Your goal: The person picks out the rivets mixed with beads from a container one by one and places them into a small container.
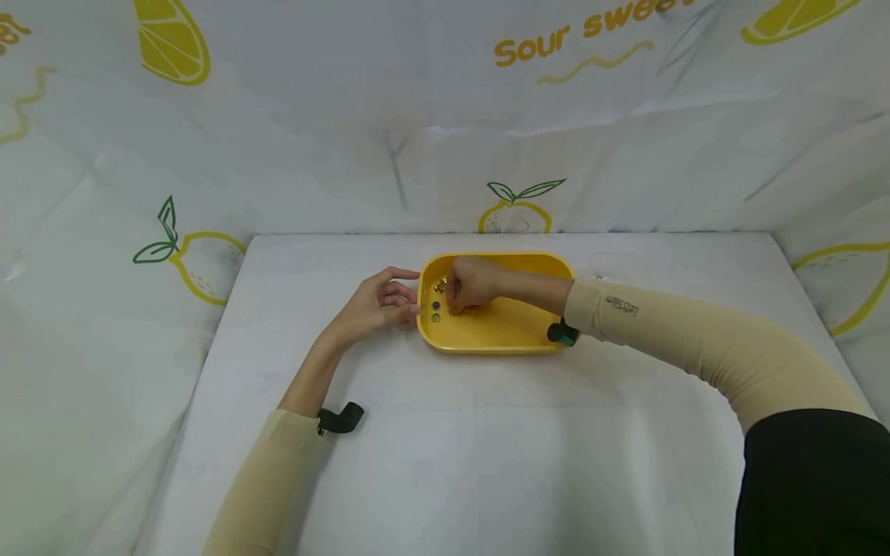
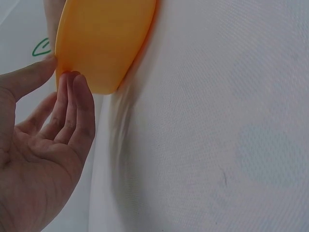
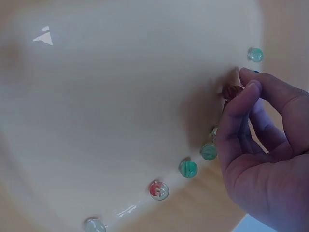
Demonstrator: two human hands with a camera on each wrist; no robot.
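Observation:
A yellow oval tray (image 1: pixel 507 332) lies on the white-covered table, with several glass marbles (image 1: pixel 436 306) at its left end. My right hand (image 1: pixel 455 297) reaches into the tray, and in the right wrist view it (image 3: pixel 243 83) pinches an amber marble (image 3: pixel 231 91) between thumb and forefinger. Green and red marbles (image 3: pixel 188 168) lie in a curve along the tray floor below it. My left hand (image 1: pixel 409 296) rests at the tray's left end. In the left wrist view its thumb and fingertips (image 2: pixel 77 84) touch the tray's outer wall (image 2: pixel 101 43).
A lemon-print white cloth covers the table (image 1: pixel 445 448) and hangs as walls behind and on both sides. Both forearms wear beige sleeves with a black strap (image 1: pixel 341 419) at each wrist.

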